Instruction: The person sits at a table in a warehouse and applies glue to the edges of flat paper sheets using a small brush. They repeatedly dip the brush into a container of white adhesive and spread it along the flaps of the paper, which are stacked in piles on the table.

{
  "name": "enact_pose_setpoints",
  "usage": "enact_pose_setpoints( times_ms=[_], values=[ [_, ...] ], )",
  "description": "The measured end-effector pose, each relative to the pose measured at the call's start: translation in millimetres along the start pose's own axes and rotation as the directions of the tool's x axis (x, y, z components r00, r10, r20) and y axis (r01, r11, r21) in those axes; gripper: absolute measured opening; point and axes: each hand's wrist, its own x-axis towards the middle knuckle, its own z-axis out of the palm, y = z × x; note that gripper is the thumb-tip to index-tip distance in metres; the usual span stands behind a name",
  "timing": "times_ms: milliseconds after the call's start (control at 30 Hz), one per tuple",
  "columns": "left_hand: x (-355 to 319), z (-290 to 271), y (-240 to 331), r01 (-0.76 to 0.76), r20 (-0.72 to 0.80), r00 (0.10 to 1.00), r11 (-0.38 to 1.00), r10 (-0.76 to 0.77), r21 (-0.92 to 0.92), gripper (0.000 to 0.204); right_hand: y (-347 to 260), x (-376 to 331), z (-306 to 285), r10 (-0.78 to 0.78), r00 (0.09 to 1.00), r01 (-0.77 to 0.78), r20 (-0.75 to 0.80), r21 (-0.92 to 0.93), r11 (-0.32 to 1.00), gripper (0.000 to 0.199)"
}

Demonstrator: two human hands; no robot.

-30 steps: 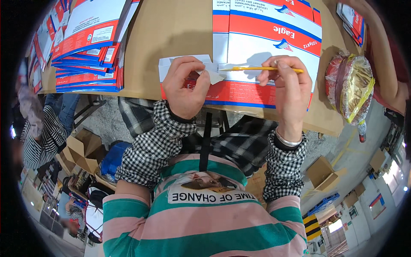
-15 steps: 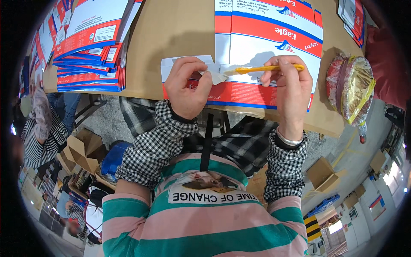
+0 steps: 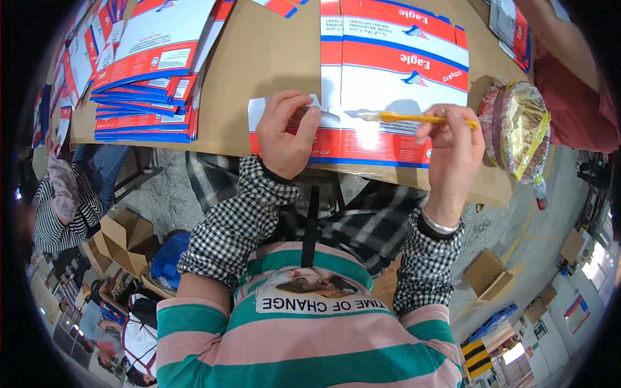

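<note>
A flat, unfolded carton (image 3: 394, 77) in red, white and blue lies on the table before me. Curled over its near left end, my left hand (image 3: 284, 132) grips a small white flap (image 3: 257, 110) area with thumb and fingertips; what sits under the fingers is partly hidden. My right hand (image 3: 453, 145) holds the yellow handle of a brush (image 3: 414, 118) between thumb and fingers. The pale bristle end points left, just over the carton's white and red panels and short of my left hand.
On the left is a stack of similar flat cartons (image 3: 145, 119). A plastic-wrapped tub (image 3: 521, 132) with yellow tape stands at the table's right edge. More flat cartons (image 3: 514, 32) lie at the far right, near another person's arm (image 3: 563, 42). Open cardboard boxes (image 3: 126, 242) stand below on the left.
My right hand has moved right and nearer to me, drawing the brush away from my left hand. The small flap that stood lifted by my left fingers now lies lower.
</note>
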Motion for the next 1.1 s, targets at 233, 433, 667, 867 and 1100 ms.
enact_pose_setpoints(
  times_ms=[233,433,667,867,1100],
  values=[
    [9,4,6,0.092,0.044,0.994,0.976,-0.103,0.198,0.02,-24,-50,-26,-0.131,0.987,0.14,-0.089,0.11,0.984,0.013],
    [-22,3,21,-0.324,-0.117,0.925,0.911,0.361,0.256,0.036,-39,-103,-36,-0.146,0.948,0.188,-0.282,0.129,0.974,0.012],
    [-83,15,59,-0.385,0.351,0.906,0.805,0.236,0.452,0.074,-56,-129,-44,-0.209,0.915,0.279,-0.346,0.167,0.946,0.012],
    [-99,-24,34,-0.517,0.382,0.843,0.768,0.38,0.377,0.054,-81,-150,-44,-0.352,0.878,0.404,-0.324,0.108,0.908,0.011],
    [-103,18,28,0.816,0.708,0.396,0.578,-0.585,0.022,0.085,-90,-156,-37,-0.431,0.821,0.496,-0.374,0.095,0.863,0.015]
  ],
)
